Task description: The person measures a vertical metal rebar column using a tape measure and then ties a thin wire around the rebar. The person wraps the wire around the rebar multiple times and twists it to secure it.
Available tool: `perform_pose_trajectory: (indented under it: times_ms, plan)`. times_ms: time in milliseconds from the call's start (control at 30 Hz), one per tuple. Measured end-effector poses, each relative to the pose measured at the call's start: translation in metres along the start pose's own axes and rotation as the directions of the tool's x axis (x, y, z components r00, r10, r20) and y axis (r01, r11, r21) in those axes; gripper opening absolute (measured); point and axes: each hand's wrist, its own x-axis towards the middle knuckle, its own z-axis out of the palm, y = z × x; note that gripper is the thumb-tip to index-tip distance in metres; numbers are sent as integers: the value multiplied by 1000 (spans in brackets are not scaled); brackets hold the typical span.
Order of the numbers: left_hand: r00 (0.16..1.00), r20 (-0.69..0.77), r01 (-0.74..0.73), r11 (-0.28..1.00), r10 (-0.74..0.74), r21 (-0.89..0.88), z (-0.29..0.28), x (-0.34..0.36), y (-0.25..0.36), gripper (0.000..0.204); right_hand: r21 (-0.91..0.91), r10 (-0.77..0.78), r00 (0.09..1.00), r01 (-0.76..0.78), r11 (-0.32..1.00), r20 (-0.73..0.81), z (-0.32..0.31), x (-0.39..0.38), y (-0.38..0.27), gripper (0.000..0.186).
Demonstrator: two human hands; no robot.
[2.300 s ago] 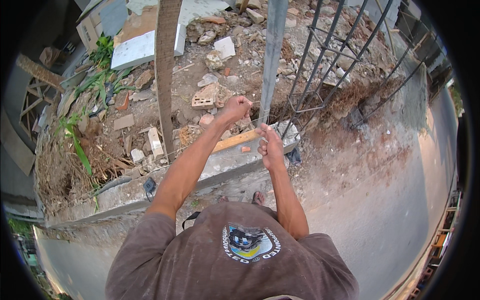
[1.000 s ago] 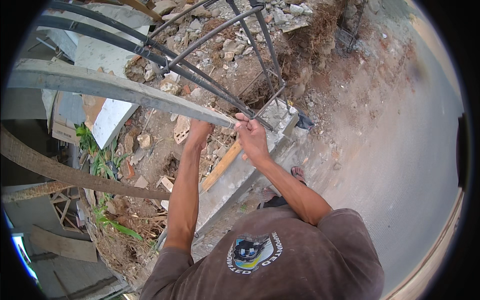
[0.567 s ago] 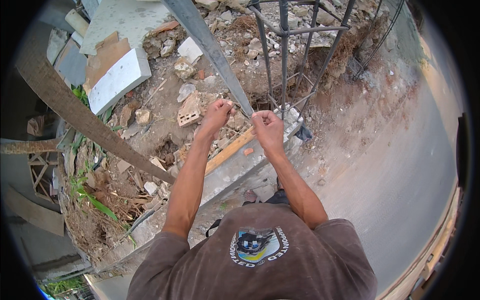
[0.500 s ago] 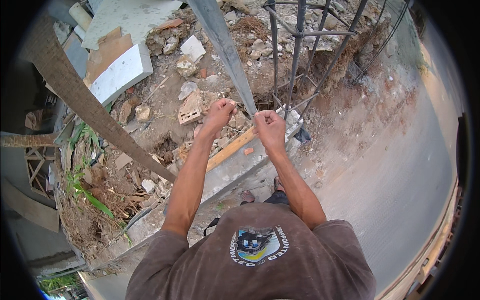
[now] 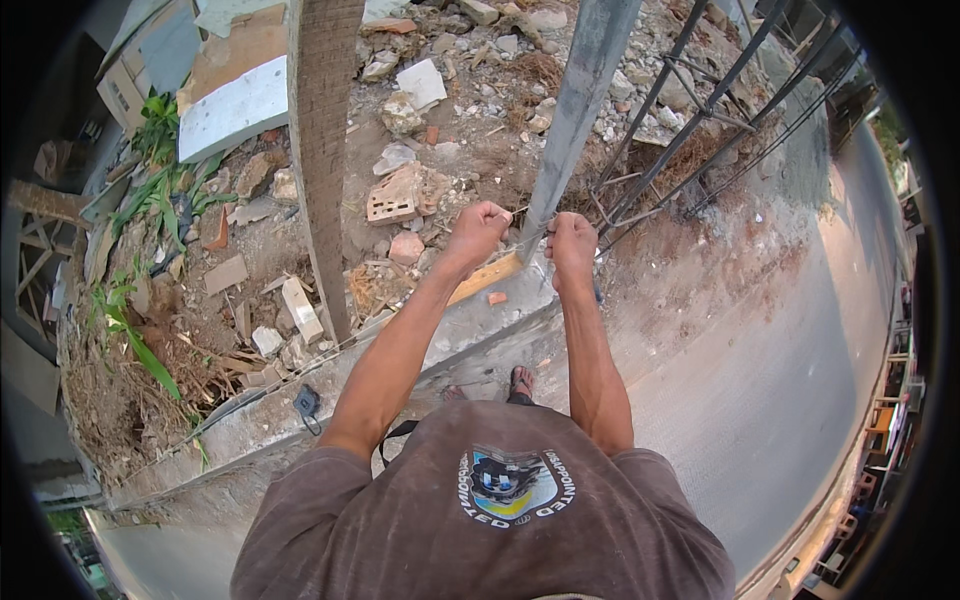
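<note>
A grey metal post [image 5: 582,105] slants down to the top of a low concrete wall [image 5: 470,330]. Close to its lower end, my two hands work on either side. My left hand [image 5: 478,238] is closed in a pinch, with a short bit of thin string [image 5: 517,209] running from its fingertips toward the post. My right hand [image 5: 572,247] is closed just right of the post, fingers curled; what it pinches is too small to make out. Below the hands, a yellowish wooden strip [image 5: 486,277] lies along the wall, with a small orange brick chip [image 5: 497,298] beside it.
A rough wooden plank [image 5: 322,160] stands to the left, and a rebar cage [image 5: 690,110] leans at the right. Rubble with a broken hollow brick [image 5: 392,203] and a white slab [image 5: 233,108] lies beyond the wall. A dark tape measure [image 5: 307,402] rests on the wall.
The view has shifted, so the post and plank stand differently in the picture. Both hands remain closed by the post's lower end, with the string now visible at the left fingertips.
</note>
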Motion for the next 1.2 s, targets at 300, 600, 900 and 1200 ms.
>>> perform_pose_trajectory:
  times_ms: [300,600,900,1200]
  plan:
    - [974,27,-224,972,226,-76,24,-20,-4,22,33,46,998,-47,998,51,-1,-6,-13,14]
    - [998,54,37,949,-22,-314,40,-33,4,24,-189,-378,925,367,911,-28,0,2,9,12]
    - [996,27,91,879,-89,-468,51,-35,6,22,258,-35,999,28,966,26,-2,-8,-5,11]
    - [975,-93,103,781,-202,-616,75,-38,11,15,40,-362,931,360,932,45,-6,-8,4,12]
